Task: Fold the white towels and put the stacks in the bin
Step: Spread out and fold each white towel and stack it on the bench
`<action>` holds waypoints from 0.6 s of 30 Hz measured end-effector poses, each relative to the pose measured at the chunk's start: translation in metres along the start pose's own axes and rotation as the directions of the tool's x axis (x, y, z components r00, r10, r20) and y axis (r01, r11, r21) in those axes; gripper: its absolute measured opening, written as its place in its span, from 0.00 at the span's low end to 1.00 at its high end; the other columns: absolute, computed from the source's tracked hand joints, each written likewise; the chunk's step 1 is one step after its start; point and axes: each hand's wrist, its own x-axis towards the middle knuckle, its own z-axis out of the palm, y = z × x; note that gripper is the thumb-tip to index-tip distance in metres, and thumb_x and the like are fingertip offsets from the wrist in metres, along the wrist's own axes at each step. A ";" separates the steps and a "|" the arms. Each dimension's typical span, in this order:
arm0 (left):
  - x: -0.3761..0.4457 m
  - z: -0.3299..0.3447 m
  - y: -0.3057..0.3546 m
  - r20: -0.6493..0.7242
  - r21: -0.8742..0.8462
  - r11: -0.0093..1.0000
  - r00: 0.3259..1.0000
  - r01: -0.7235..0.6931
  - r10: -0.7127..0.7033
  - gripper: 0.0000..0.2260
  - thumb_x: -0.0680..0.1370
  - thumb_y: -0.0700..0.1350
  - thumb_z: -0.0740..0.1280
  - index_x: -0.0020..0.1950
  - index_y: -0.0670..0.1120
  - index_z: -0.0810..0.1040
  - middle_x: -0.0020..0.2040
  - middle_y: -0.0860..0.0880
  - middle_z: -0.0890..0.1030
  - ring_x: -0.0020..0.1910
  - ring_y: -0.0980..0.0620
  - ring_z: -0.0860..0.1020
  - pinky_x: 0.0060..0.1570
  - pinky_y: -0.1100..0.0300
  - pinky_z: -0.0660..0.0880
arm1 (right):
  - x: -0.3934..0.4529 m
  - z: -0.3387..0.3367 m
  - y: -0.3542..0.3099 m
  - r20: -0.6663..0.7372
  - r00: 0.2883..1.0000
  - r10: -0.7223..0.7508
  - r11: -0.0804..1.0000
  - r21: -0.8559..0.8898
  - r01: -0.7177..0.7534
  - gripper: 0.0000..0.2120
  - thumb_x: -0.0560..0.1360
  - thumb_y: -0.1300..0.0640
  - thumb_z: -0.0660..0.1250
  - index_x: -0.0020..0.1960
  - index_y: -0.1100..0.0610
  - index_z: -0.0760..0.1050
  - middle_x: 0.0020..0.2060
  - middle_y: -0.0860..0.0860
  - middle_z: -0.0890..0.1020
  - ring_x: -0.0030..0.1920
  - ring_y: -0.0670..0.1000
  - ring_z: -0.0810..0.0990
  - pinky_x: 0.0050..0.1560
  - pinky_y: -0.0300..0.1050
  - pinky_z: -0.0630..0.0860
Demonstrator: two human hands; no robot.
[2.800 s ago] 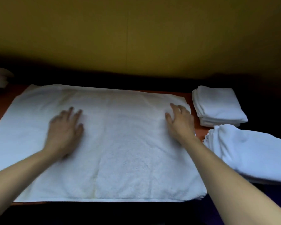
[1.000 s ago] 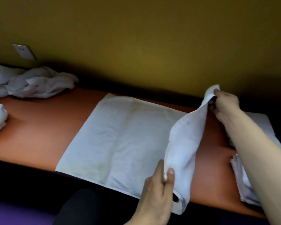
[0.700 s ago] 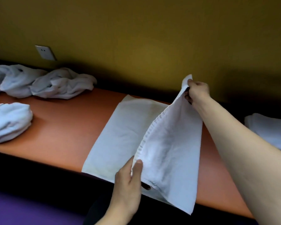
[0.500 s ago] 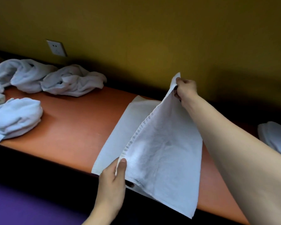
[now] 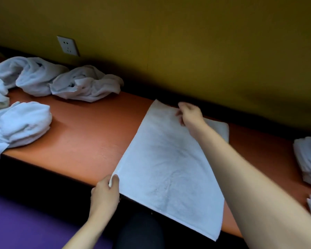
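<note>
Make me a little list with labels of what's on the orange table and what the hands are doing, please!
table: orange top, against a yellow wall
towel being folded: white towel lying doubled over, its near edge hanging past the table front
left hand: left hand pinches the towel's near left corner
right hand: right hand holds the towel's far corner, close to the table
unfolded towels: crumpled pile at far left
folded towels: stack at the right edge
wall: socket
bin: not in view
</note>
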 end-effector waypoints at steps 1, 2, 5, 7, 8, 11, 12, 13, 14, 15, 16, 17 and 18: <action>0.002 0.002 -0.002 -0.015 0.042 0.999 1.000 0.000 0.000 0.19 0.80 0.55 0.55 0.40 0.47 0.78 0.31 0.46 0.81 0.36 0.41 0.82 0.45 0.45 0.80 | -0.015 -0.011 0.020 -0.011 1.000 -0.006 0.998 -0.068 0.006 0.12 0.84 0.56 0.60 0.62 0.59 0.77 0.33 0.52 0.79 0.26 0.47 0.69 0.26 0.38 0.66; 0.003 0.003 -0.002 -0.028 0.081 0.997 1.000 -0.002 0.004 0.19 0.80 0.55 0.55 0.38 0.47 0.77 0.31 0.46 0.80 0.38 0.39 0.80 0.46 0.45 0.79 | -0.032 -0.025 0.041 -0.022 1.000 -0.013 0.990 -0.144 0.009 0.11 0.83 0.57 0.61 0.62 0.56 0.77 0.34 0.52 0.80 0.26 0.45 0.70 0.28 0.38 0.67; 0.001 0.005 0.002 -0.072 0.197 0.980 0.996 -0.036 0.051 0.17 0.82 0.54 0.57 0.36 0.48 0.72 0.34 0.43 0.78 0.41 0.36 0.76 0.44 0.47 0.74 | -0.100 -0.069 0.099 -0.101 0.995 -0.025 0.956 -0.292 -0.006 0.09 0.80 0.58 0.63 0.56 0.47 0.78 0.35 0.51 0.82 0.28 0.43 0.76 0.30 0.38 0.71; -0.002 0.004 0.002 -0.113 0.290 0.954 0.987 -0.080 0.117 0.13 0.82 0.53 0.60 0.42 0.47 0.73 0.42 0.43 0.79 0.46 0.35 0.76 0.45 0.48 0.72 | -0.145 -0.093 0.127 -0.187 0.982 -0.008 0.935 -0.351 -0.060 0.07 0.78 0.58 0.65 0.53 0.48 0.77 0.35 0.49 0.81 0.34 0.50 0.78 0.34 0.44 0.73; -0.002 0.004 0.001 -0.122 0.330 0.939 0.983 -0.093 0.140 0.11 0.81 0.53 0.62 0.47 0.46 0.74 0.47 0.43 0.78 0.50 0.35 0.76 0.47 0.48 0.71 | -0.165 -0.102 0.138 -0.245 0.970 -0.004 0.920 -0.381 -0.092 0.05 0.77 0.59 0.66 0.52 0.50 0.76 0.35 0.48 0.80 0.36 0.53 0.79 0.36 0.46 0.72; -0.002 0.006 -0.005 -0.120 0.326 0.942 0.985 -0.082 0.127 0.15 0.78 0.51 0.70 0.57 0.44 0.72 0.57 0.40 0.72 0.57 0.33 0.73 0.55 0.44 0.70 | -0.213 -0.119 0.170 -0.353 0.935 0.032 0.881 -0.432 -0.193 0.05 0.76 0.55 0.67 0.49 0.53 0.71 0.38 0.48 0.80 0.43 0.58 0.79 0.42 0.49 0.72; -0.003 0.006 -0.004 -0.113 0.295 0.953 0.988 -0.070 0.107 0.18 0.76 0.51 0.71 0.60 0.43 0.71 0.59 0.39 0.71 0.58 0.32 0.72 0.58 0.43 0.70 | -0.225 -0.119 0.178 -0.358 0.931 0.068 0.861 -0.450 -0.235 0.07 0.77 0.51 0.67 0.48 0.52 0.70 0.40 0.49 0.80 0.44 0.58 0.78 0.43 0.50 0.72; -0.004 0.004 -0.002 -0.104 0.275 0.960 0.991 -0.054 0.086 0.20 0.76 0.50 0.72 0.62 0.42 0.71 0.61 0.38 0.71 0.59 0.32 0.72 0.60 0.43 0.70 | -0.234 -0.117 0.186 -0.358 0.926 0.120 0.828 -0.479 -0.293 0.10 0.77 0.47 0.66 0.47 0.52 0.69 0.42 0.49 0.80 0.44 0.58 0.77 0.43 0.50 0.71; -0.006 0.002 0.002 -0.086 0.270 0.962 0.994 -0.035 0.060 0.22 0.76 0.49 0.72 0.64 0.41 0.70 0.63 0.38 0.71 0.60 0.33 0.73 0.61 0.43 0.70 | -0.243 -0.115 0.192 -0.360 0.918 0.166 0.794 -0.504 -0.341 0.13 0.77 0.43 0.65 0.46 0.51 0.70 0.43 0.50 0.79 0.45 0.58 0.77 0.43 0.50 0.71; -0.005 0.001 0.005 -0.067 0.258 0.966 0.997 -0.023 0.041 0.23 0.76 0.49 0.72 0.65 0.40 0.70 0.63 0.38 0.72 0.61 0.34 0.73 0.60 0.45 0.70 | -0.250 -0.111 0.195 -0.360 0.911 0.198 0.775 -0.512 -0.371 0.15 0.77 0.39 0.65 0.46 0.51 0.71 0.44 0.50 0.79 0.45 0.58 0.77 0.43 0.49 0.70; -0.006 -0.001 0.009 -0.042 0.250 0.968 0.999 -0.006 0.017 0.23 0.77 0.48 0.72 0.66 0.39 0.70 0.63 0.38 0.74 0.62 0.35 0.74 0.59 0.47 0.70 | -0.254 -0.106 0.197 -0.362 0.905 0.225 0.773 -0.499 -0.391 0.17 0.77 0.38 0.64 0.45 0.52 0.72 0.44 0.50 0.79 0.45 0.58 0.77 0.43 0.49 0.70; -0.004 -0.002 0.011 -0.016 0.247 0.969 1.000 0.002 0.002 0.22 0.77 0.48 0.71 0.65 0.39 0.71 0.62 0.39 0.76 0.61 0.36 0.75 0.57 0.49 0.71 | -0.257 -0.102 0.197 -0.365 0.894 0.260 0.785 -0.459 -0.416 0.17 0.77 0.38 0.65 0.45 0.53 0.73 0.43 0.51 0.79 0.45 0.58 0.76 0.43 0.48 0.69; -0.004 -0.005 0.015 0.010 0.252 0.968 1.000 0.022 -0.026 0.20 0.77 0.49 0.70 0.63 0.39 0.73 0.59 0.41 0.79 0.59 0.36 0.77 0.56 0.51 0.74 | -0.259 -0.099 0.195 -0.366 0.881 0.299 0.807 -0.397 -0.438 0.16 0.77 0.41 0.65 0.46 0.54 0.73 0.43 0.51 0.79 0.44 0.57 0.76 0.43 0.47 0.68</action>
